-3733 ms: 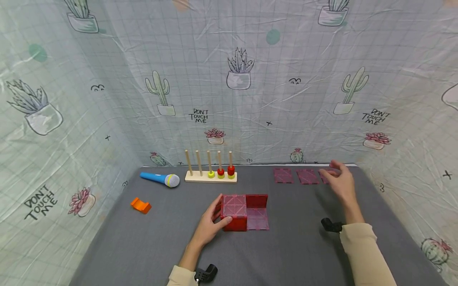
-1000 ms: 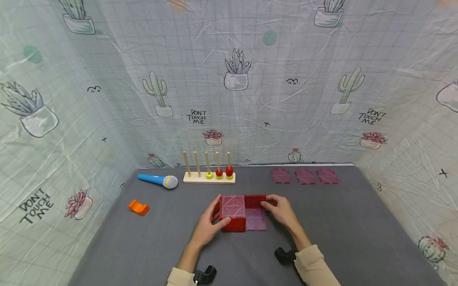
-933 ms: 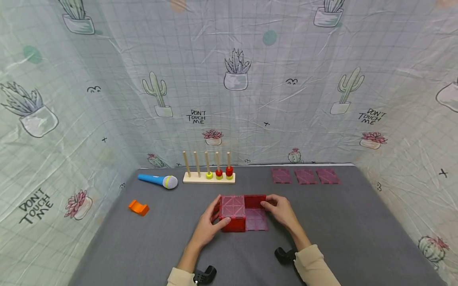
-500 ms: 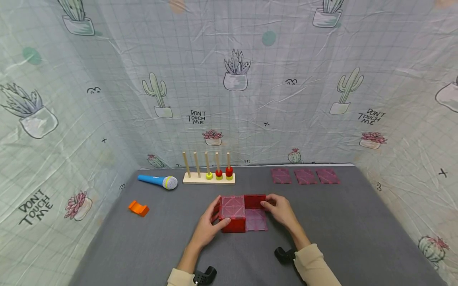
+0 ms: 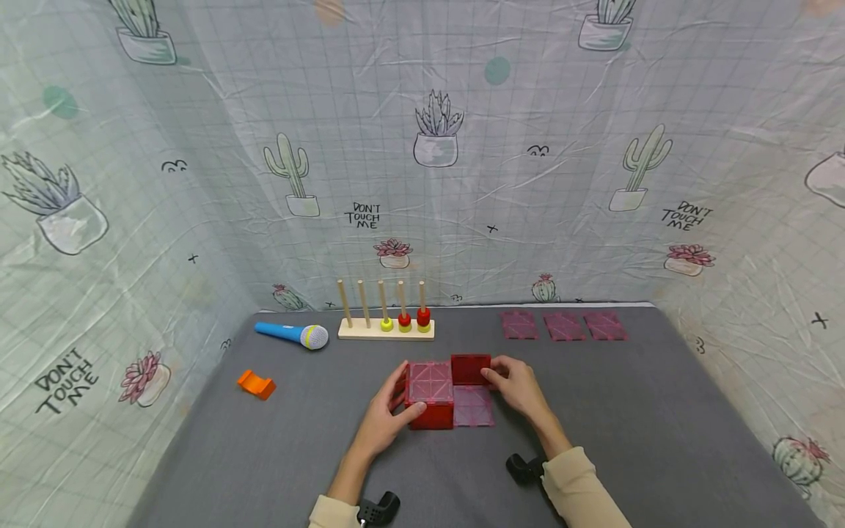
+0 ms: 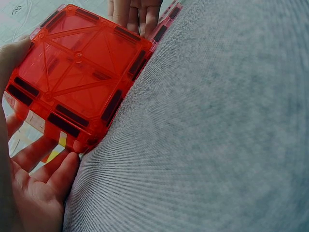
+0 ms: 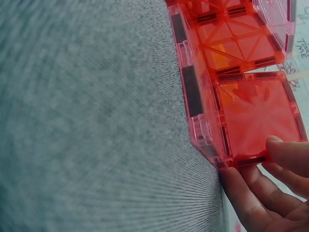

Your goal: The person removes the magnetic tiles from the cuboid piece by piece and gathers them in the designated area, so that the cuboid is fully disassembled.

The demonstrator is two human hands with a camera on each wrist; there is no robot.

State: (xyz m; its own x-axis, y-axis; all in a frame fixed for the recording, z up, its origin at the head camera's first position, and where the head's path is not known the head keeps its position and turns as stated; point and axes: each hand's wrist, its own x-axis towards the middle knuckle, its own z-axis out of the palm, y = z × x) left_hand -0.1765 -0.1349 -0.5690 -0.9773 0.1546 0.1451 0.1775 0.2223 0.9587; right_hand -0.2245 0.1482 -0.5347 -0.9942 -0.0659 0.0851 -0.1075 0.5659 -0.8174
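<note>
A cube of translucent red magnetic tiles [image 5: 430, 382] stands at the middle of the table. My left hand [image 5: 383, 418] grips it from the left, thumb at the near face and fingers behind; the left wrist view shows the cube's near tile [image 6: 79, 55]. A flat magnetic tile [image 5: 473, 407] lies against the cube's right side. Along its far edge stands an upright magnetic tile [image 5: 467, 369]. My right hand [image 5: 521, 389] pinches the upright tile at its right edge, thumb on the inner face. In the right wrist view, a narrow wedge-shaped gap separates this tile [image 7: 256, 116] from the neighbouring one [image 7: 236, 38].
Three loose magnetic tiles lie in a row at the back right, the middle one [image 5: 564, 326] between two others. A wooden peg stand [image 5: 386, 334] with red and yellow rings is at the back. To the left are a blue toy microphone [image 5: 290, 334] and an orange curved block [image 5: 256, 384].
My right hand has come from the back-right tile row to the upright tile and pinches it. In the last half second that tile's top edge has shifted slightly up and back. My left hand stays put.
</note>
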